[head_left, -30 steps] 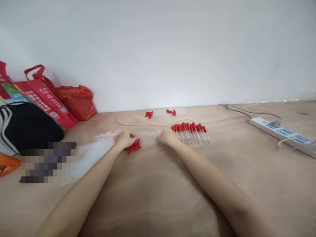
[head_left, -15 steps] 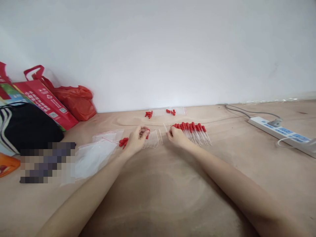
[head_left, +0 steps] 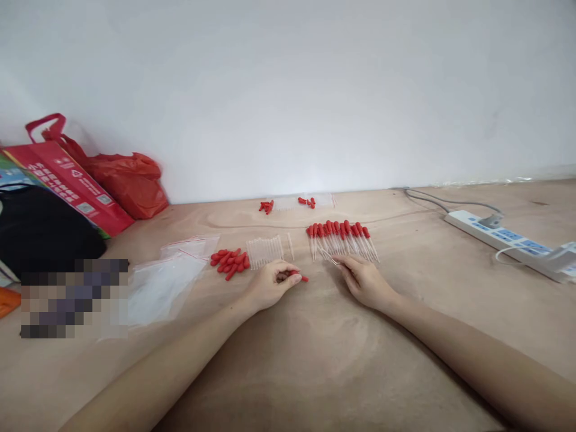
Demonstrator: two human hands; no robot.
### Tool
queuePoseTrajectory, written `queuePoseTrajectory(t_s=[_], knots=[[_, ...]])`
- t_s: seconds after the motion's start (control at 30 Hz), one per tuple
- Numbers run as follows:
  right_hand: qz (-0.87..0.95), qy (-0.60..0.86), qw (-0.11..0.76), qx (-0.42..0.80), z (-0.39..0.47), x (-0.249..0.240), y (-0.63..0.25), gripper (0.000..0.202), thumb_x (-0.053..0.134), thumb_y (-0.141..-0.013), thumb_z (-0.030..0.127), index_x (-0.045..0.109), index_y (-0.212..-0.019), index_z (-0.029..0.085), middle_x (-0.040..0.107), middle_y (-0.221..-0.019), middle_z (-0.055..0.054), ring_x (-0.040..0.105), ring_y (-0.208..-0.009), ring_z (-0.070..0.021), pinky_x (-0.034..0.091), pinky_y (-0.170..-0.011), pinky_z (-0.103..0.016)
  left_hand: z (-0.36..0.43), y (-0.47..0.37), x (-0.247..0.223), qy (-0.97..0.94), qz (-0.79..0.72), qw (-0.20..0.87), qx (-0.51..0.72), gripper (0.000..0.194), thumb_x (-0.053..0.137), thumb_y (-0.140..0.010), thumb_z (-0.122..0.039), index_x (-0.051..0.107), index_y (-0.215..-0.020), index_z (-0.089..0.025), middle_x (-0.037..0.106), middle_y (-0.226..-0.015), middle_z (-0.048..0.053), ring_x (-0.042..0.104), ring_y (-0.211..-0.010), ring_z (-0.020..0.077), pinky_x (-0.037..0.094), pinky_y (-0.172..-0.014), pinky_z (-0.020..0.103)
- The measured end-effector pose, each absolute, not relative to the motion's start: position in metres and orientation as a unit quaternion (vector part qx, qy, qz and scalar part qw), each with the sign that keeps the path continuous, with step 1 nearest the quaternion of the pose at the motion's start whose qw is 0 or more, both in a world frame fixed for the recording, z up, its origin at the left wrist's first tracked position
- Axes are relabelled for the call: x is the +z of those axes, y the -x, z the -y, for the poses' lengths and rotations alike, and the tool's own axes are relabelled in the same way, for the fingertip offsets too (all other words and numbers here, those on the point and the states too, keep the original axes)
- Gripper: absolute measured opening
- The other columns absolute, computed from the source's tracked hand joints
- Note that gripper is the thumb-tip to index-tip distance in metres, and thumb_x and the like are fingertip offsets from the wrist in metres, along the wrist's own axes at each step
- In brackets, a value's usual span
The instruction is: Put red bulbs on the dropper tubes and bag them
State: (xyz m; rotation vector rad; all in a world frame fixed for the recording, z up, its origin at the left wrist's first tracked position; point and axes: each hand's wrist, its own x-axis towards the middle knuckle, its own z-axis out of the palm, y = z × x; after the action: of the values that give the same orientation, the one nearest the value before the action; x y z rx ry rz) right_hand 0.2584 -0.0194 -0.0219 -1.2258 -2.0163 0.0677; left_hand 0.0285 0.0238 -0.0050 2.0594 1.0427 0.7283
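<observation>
My left hand (head_left: 270,287) is closed around a red rubber dropper bulb (head_left: 305,278), whose end sticks out past the fingertips. To its right, my right hand (head_left: 366,281) pinches a thin clear dropper tube (head_left: 329,257) that points up and left. Beyond the right hand lies a row of assembled droppers (head_left: 344,235), red bulbs at the far end and clear tips toward me. Left of centre are a pile of loose red bulbs (head_left: 228,262) and a row of bare clear tubes (head_left: 264,252), with a single tube (head_left: 290,246) lying apart.
Clear zip bags (head_left: 166,291) lie on the wooden table at left. Farther back is another clear bag (head_left: 324,200) with small red bulbs (head_left: 307,202) nearby. A white power strip (head_left: 508,240) with cables is at right. Red bags (head_left: 128,183) and a black bag (head_left: 49,225) stand far left.
My left hand has moved right and nearer with the red bulb, uncovering the loose pile. My right hand has shifted right and nearer; its tube now slants beside the row of droppers.
</observation>
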Motion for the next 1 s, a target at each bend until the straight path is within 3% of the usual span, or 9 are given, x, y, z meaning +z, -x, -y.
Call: queuePoseTrajectory(t_s=[0.1, 0.2, 0.3, 0.37, 0.6, 0.8, 1.0], knots=[[0.804, 0.471, 0.361, 0.042, 0.017, -0.024, -0.256, 0.022, 0.036, -0.084, 0.015, 0.054, -0.098, 0.016, 0.059, -0.084, -0.008, 0.056, -0.076, -0.0174, 0.046, -0.068, -0.03, -0.023, -0.025, 0.0, -0.834, -0.407, 0.263, 0.263, 0.025, 0.045, -0.083, -0.031, 0.066, -0.08, -0.018, 0.062, -0.09, 0.005, 0.059, -0.077, 0.0166, 0.046, -0.07, 0.029], [0.805, 0.47, 0.357, 0.053, 0.016, -0.027, -0.254, 0.021, 0.036, -0.083, 0.011, 0.052, -0.094, 0.017, 0.057, -0.084, -0.008, 0.054, -0.077, -0.0174, 0.045, -0.068, -0.031, -0.022, -0.023, 0.005, -0.843, -0.401, 0.244, 0.261, 0.034, 0.035, -0.088, -0.027, 0.066, -0.079, -0.017, 0.062, -0.089, 0.005, 0.058, -0.083, 0.0165, 0.044, -0.076, 0.03], [0.797, 0.477, 0.366, 0.06, 0.017, -0.028, -0.252, 0.018, 0.035, -0.082, 0.009, 0.05, -0.09, 0.016, 0.055, -0.083, -0.008, 0.053, -0.076, -0.0173, 0.044, -0.067, -0.031, -0.02, -0.024, 0.006, -0.865, -0.369, 0.23, 0.25, 0.024, 0.045, -0.084, -0.028, 0.061, -0.098, -0.017, 0.06, -0.095, 0.005, 0.057, -0.084, 0.0164, 0.045, -0.076, 0.03], [0.792, 0.483, 0.368, 0.064, 0.017, -0.028, -0.251, 0.017, 0.034, -0.083, 0.01, 0.049, -0.089, 0.016, 0.055, -0.082, -0.008, 0.053, -0.075, -0.0173, 0.043, -0.067, -0.031, -0.02, -0.026, 0.005, -0.884, -0.344, 0.216, 0.234, 0.031, 0.055, -0.078, -0.029, 0.058, -0.107, -0.019, 0.057, -0.101, 0.005, 0.057, -0.08, 0.0154, 0.046, -0.073, 0.029], [0.818, 0.467, 0.33, 0.064, 0.02, -0.023, -0.247, 0.018, 0.037, -0.087, 0.019, 0.053, -0.094, 0.018, 0.058, -0.085, -0.007, 0.054, -0.079, -0.0171, 0.04, -0.071, -0.033, -0.02, -0.033, -0.001, -0.899, -0.3, 0.182, 0.261, 0.015, 0.049, -0.082, -0.021, 0.063, -0.081, -0.017, 0.058, -0.084, 0.004, 0.055, -0.08, 0.015, 0.044, -0.075, 0.028], [0.831, 0.434, 0.346, 0.04, 0.025, -0.02, -0.244, 0.02, 0.038, -0.087, 0.019, 0.056, -0.096, 0.018, 0.058, -0.087, -0.007, 0.053, -0.079, -0.0152, 0.04, -0.072, -0.032, -0.015, -0.035, -0.002, -0.876, -0.339, 0.204, 0.277, 0.009, 0.045, -0.084, -0.019, 0.053, -0.085, -0.017, 0.059, -0.08, 0.001, 0.055, -0.076, 0.0143, 0.042, -0.072, 0.027], [0.834, 0.428, 0.347, 0.035, 0.027, -0.02, -0.24, 0.022, 0.037, -0.087, 0.019, 0.057, -0.096, 0.018, 0.057, -0.085, -0.006, 0.052, -0.077, -0.0145, 0.04, -0.071, -0.031, -0.013, -0.036, 0.0, -0.886, -0.315, 0.189, 0.282, 0.013, 0.045, -0.085, -0.019, 0.057, -0.09, -0.018, 0.063, -0.082, 0.001, 0.056, -0.078, 0.0149, 0.039, -0.075, 0.029]])
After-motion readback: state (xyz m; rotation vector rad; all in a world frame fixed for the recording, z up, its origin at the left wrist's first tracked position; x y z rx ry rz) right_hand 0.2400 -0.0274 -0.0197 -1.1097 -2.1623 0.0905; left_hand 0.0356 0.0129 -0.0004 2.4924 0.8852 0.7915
